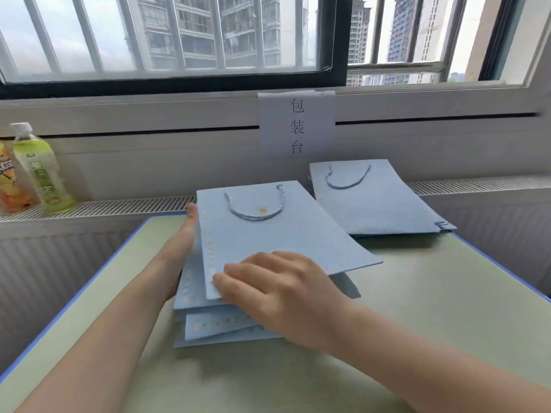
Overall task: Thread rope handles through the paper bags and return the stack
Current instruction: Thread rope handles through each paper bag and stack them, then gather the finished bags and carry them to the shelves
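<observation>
Head view showed the right hand (286,296) flat, fingers straight, pressing the roped top bag (277,234) onto the near stack (208,332) on the tabletop (417,308); the left hand (186,236) steadied its edge, grip unclear. Squaring looked underway; returning the stack beside the far pile (375,198) seemed next. A paper sign (296,125) read 包装台.

head cam | single view, above near edge of pale green blue-edged table (417,293) | faces forward-down toward far barred window (179,34) | close range
</observation>
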`<state>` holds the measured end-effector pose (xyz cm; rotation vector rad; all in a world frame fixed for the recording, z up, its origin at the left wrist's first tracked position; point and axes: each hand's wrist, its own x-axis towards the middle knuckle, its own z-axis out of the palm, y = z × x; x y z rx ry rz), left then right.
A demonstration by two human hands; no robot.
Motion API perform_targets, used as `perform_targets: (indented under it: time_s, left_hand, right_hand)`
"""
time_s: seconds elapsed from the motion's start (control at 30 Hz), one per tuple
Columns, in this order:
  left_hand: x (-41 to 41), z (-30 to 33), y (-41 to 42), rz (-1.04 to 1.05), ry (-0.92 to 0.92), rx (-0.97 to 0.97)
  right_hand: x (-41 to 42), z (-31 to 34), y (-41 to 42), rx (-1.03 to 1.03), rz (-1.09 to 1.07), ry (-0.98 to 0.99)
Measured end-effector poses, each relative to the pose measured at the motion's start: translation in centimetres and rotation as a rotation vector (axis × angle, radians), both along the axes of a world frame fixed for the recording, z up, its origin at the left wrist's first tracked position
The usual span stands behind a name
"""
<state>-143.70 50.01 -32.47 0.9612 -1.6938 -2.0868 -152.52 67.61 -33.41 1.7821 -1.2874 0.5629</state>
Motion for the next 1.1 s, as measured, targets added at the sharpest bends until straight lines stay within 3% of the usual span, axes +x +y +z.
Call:
perform_targets:
  time_s: [0.07,0.17,0.27,0.37,0.43,0.5,0.53,0.63,0.77,0.87,1.0,1.1]
  left_hand:
    - [0.0,-0.1,-0.1,-0.007,0.008,-0.020]
    - [-0.1,0.0,0.4,0.105,0.002,-0.190]
    - [-0.4,-0.2,0.6,0.183,0.022,-0.247]
    - [-0.5,-0.2,0.4,0.271,0.082,-0.296]
    - [-0.5,-0.2,0.5,0.312,0.187,-0.363]
    - [-0.5,0.1,1.2,0.341,0.313,-0.444]
    - [-0.4,0.3,1.7,0.370,0.371,-0.513]
    - [0.0,1.6,3.4,0.471,0.575,-0.747]
    - [0.6,1.9,4.9,0.470,0.769,-0.788]
    - [0.5,1.4,4.7,0.399,0.757,-0.780]
    - [0.0,1.5,4.1,0.256,0.607,-0.833]
    - [-0.2,2.1,4.4,0.293,0.627,-0.856]
  right_hand:
    - [0.5,-1.1,-0.6,0.122,0.057,0.015]
    - [0.0,-1.4,-0.9,0.299,0.171,-0.120]
    - [-2.2,0.0,-0.4,0.170,0.041,-0.373]
    - [-6.2,1.4,-0.1,0.021,-0.307,-0.772]
    - [-8.7,1.7,0.5,0.180,-0.420,-1.126]
    - [-9.8,1.3,1.0,0.379,-0.263,-1.536]
    - [-9.8,1.1,1.2,0.440,-0.147,-1.650]
    - [-9.5,1.1,1.2,0.433,0.080,-1.595]
    - [-9.0,1.9,1.4,0.249,0.302,-1.505]
    - [-8.8,2.1,1.6,0.240,0.330,-1.466]
    - [-9.6,2.6,2.0,0.184,0.305,-1.468]
    - [-9.6,3.2,2.0,0.071,0.337,-1.423]
